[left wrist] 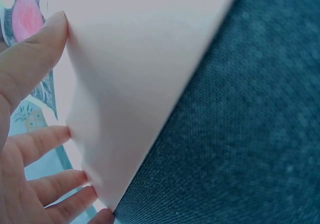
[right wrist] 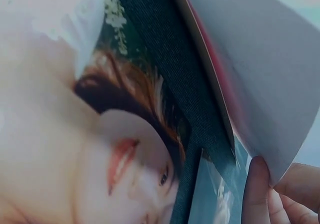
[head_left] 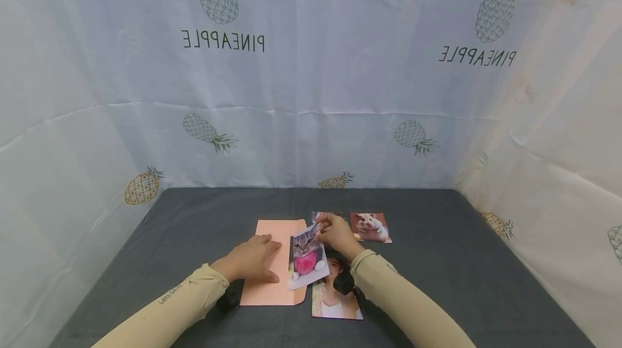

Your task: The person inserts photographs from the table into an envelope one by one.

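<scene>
A peach envelope [head_left: 264, 295] lies on the dark table, its flap along the right side. My left hand [head_left: 252, 259] rests on it with fingers spread, the fingertips [left wrist: 61, 133] against the paper. Between thumb and fingers, my right hand [head_left: 337, 234] pinches the upper right corner of a photo of a cat with a pink ball [head_left: 305, 263]. That photo is tilted and overlaps the envelope's right edge. From the right wrist, its plain white back [right wrist: 280, 69] shows. Below the right hand lies a portrait photo of a person [head_left: 335, 305], partly covered by the wrist.
A hamster photo [head_left: 371, 227] lies beyond the right hand. Left of it, another photo [head_left: 318, 215] is mostly hidden behind that hand. The dark tabletop [head_left: 437, 261] extends to both sides, and a pineapple-print curtain [head_left: 311, 78] hangs around its back and sides.
</scene>
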A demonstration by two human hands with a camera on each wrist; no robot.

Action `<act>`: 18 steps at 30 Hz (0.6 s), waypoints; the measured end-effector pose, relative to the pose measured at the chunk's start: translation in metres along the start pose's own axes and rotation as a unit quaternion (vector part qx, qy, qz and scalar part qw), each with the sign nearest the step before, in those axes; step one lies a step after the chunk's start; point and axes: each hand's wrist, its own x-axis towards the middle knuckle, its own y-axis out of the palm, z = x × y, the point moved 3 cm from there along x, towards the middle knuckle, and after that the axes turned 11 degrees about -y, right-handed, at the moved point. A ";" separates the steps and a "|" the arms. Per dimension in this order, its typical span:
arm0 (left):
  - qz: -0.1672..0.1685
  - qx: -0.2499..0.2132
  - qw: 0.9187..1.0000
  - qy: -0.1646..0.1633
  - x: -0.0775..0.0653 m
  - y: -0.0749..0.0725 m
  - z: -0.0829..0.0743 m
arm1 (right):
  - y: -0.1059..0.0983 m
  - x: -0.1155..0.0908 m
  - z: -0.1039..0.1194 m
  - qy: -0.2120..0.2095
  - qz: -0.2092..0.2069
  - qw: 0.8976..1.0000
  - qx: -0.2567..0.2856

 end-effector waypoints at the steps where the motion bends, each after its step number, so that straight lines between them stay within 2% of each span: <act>1: 0.000 0.000 1.000 -0.001 0.000 0.000 0.000 | 0.001 0.000 0.000 -0.003 0.001 1.000 0.002; 10: 0.000 0.000 1.000 -0.007 0.000 0.002 0.000 | 0.005 -0.003 -0.004 -0.008 0.008 1.000 0.002; 18: -0.001 -0.004 1.000 -0.010 -0.002 0.003 0.000 | 0.003 -0.013 -0.004 -0.017 0.031 0.997 0.064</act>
